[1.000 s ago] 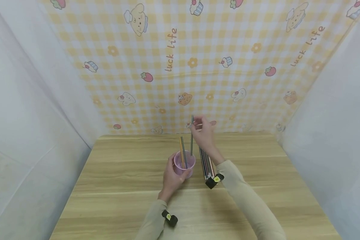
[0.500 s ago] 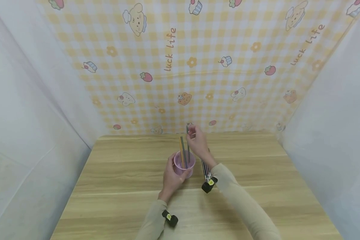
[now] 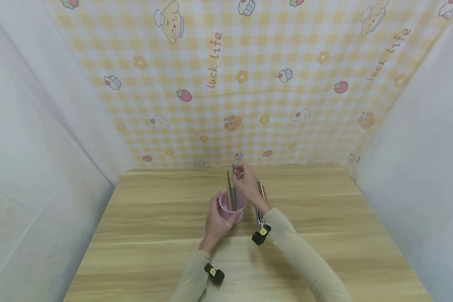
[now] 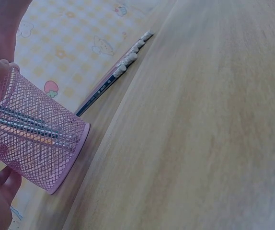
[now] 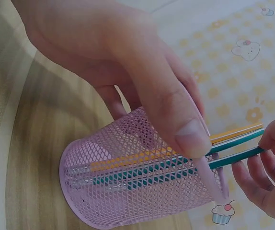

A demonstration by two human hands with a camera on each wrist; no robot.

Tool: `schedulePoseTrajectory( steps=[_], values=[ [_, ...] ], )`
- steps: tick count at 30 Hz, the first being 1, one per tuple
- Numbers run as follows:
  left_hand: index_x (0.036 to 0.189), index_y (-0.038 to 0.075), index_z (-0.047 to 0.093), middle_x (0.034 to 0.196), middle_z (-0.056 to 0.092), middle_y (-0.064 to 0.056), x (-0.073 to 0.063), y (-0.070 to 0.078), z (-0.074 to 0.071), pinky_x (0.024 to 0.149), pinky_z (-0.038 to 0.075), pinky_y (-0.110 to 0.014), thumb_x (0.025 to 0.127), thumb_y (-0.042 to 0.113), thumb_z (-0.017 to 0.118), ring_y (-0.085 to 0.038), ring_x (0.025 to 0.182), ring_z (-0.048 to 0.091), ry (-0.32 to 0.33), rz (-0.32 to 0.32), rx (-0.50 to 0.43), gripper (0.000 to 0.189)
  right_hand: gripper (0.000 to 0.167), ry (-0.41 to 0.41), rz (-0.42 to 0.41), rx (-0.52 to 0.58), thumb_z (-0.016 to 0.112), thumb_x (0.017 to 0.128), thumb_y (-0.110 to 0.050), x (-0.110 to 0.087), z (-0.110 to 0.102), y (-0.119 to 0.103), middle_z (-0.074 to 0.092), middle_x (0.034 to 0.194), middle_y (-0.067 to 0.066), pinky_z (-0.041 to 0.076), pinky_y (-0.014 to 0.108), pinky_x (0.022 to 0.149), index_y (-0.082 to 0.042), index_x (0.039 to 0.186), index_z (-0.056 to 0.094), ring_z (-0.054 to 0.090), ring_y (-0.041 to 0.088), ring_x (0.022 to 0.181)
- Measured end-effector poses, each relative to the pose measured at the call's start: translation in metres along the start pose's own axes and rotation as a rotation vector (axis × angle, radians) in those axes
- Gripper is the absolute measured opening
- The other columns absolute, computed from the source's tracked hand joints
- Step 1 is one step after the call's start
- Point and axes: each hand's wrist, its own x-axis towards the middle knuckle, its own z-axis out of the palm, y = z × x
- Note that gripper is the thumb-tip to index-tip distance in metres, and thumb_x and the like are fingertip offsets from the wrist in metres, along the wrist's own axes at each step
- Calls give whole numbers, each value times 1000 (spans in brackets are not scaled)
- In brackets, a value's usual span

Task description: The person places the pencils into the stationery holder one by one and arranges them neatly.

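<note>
A pink mesh pen holder (image 3: pixel 237 217) stands on the table, and my left hand (image 3: pixel 216 222) grips it round its side, thumb by the rim. Inside lean an orange pencil (image 5: pixel 237 132) and a teal pencil (image 5: pixel 244 140). With its fingertips my right hand (image 3: pixel 247 182) pinches the upper end of another teal pencil (image 5: pixel 237 157). Most of that pencil is down inside the holder, seen through the mesh beside the other two. In the left wrist view the lower parts of the pencils (image 4: pixel 20 125) show through the mesh.
Several dark pencils (image 4: pixel 99 92) with whitish ends lie on the wooden table (image 3: pixel 143 226) right of the holder, partly hidden by my right forearm. A yellow checked cloth (image 3: pixel 196 113) hangs behind the table. White sheets (image 3: pixel 34 151) enclose both sides.
My right hand has moved left and down, lowering the teal pencil from above the holder's rim into it. My left hand stays on the holder.
</note>
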Motion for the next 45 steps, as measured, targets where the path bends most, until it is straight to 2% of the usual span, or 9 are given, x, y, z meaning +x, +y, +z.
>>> schedulePoseTrajectory(
  steps=[11, 18, 27, 34, 39, 45],
  values=[
    [149, 13, 41, 144, 55, -12, 0, 1, 0, 108, 51, -50, 75, 22, 88, -32, 128, 58, 6, 3, 26, 88, 28, -32, 35, -7, 62, 93, -4, -4, 1, 4, 67, 104, 17, 63, 38, 79, 1, 120, 59, 69, 32, 93],
    [149, 17, 41, 144, 56, -10, 1, 1, -1, 108, 52, -48, 75, 25, 88, -30, 128, 58, 6, -19, 25, 88, 27, -26, 52, -33, 61, 93, -7, -3, -1, 6, 67, 104, 14, 62, 38, 82, -4, 120, 60, 69, 29, 94],
    [149, 15, 41, 144, 56, -10, 1, 1, -2, 109, 51, -48, 75, 27, 88, -30, 129, 58, 1, -31, 26, 88, 23, -64, 89, -37, 62, 95, -12, -2, -3, 7, 67, 106, 13, 61, 39, 85, -5, 117, 62, 67, 28, 97],
    [148, 17, 43, 143, 56, -9, 1, 1, -1, 109, 50, -48, 74, 25, 89, -30, 128, 58, 7, -34, 40, 88, 22, -46, 106, -4, 57, 100, -15, 4, -11, 20, 65, 109, 16, 59, 40, 86, -3, 119, 59, 63, 29, 99],
    [147, 16, 44, 143, 57, -11, 0, 1, -1, 109, 51, -48, 74, 26, 88, -31, 128, 59, 11, -28, 45, 86, 25, -18, 137, -23, 56, 100, -17, 10, -24, 27, 64, 108, 17, 58, 38, 81, -2, 119, 60, 63, 30, 96],
    [148, 18, 44, 145, 56, -10, -1, 2, -2, 109, 50, -50, 74, 24, 88, -33, 129, 57, 1, -42, 40, 86, 26, 28, 176, -46, 57, 99, -15, 14, -36, 36, 65, 112, 19, 59, 37, 82, -1, 120, 60, 64, 32, 98]
  ],
)
